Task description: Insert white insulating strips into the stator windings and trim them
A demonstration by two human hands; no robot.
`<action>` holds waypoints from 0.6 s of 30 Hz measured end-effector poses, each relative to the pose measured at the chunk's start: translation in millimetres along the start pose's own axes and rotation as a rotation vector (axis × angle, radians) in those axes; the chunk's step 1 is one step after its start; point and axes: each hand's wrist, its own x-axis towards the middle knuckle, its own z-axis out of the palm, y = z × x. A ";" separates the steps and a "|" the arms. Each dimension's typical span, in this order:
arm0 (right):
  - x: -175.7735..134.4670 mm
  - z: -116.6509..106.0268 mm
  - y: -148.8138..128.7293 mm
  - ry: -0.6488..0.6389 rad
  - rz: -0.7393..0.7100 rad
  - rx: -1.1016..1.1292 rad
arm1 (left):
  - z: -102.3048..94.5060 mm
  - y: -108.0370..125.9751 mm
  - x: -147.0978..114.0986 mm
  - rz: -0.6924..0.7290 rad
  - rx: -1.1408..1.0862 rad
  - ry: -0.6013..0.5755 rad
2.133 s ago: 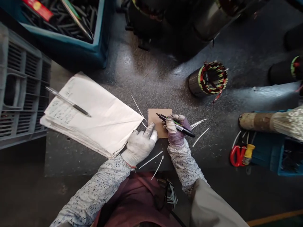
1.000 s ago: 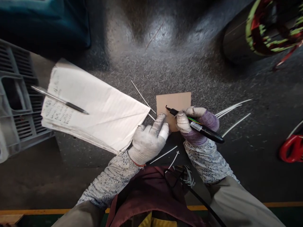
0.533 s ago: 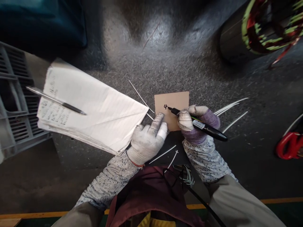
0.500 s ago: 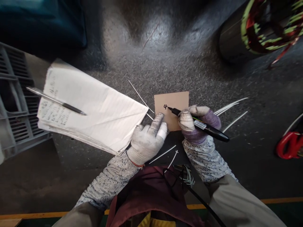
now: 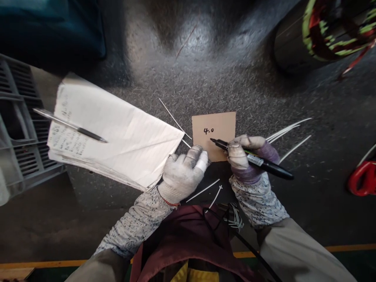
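A small brown cardboard card [image 5: 217,122] lies on the dark tabletop, with "4.0" written on it in black. My right hand [image 5: 242,156], in a white and purple glove, is closed round a black marker pen [image 5: 268,166]. The uncapped tip of the marker is over the card, just below the writing. At the card's lower left corner my left hand [image 5: 185,170], in a whitish glove, has its fingers curled and grips or presses the edge; its thumb is partly hidden. Left of that hand lies an open notebook [image 5: 123,125] with a ballpoint pen [image 5: 73,127] across it.
Thin white strips [image 5: 202,190] are scattered about the card and to its right. A dark cylinder with red and yellow-green windings [image 5: 293,43] stands at the upper right. Red-handled scissors or pliers [image 5: 362,180] lie at the right edge. A grey plastic crate [image 5: 26,141] is at far left.
A dot and a small "0" have appeared after the "4". My right hand and the marker have shifted slightly right and down. The fingers of my left hand have curled more.
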 end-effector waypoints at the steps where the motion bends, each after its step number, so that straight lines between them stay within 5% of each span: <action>1: -3.6 -3.0 -1.2 -0.030 0.000 -0.029 | -0.7 0.2 0.9 0.004 0.006 0.014; 13: 0.5 -2.2 -14.9 -0.182 -0.167 -0.151 | 0.1 -0.3 -1.6 -0.008 -0.027 -0.045; 18: -2.4 -4.1 -14.9 -0.142 -0.018 -0.123 | 0.2 -0.1 -0.6 0.002 -0.001 -0.013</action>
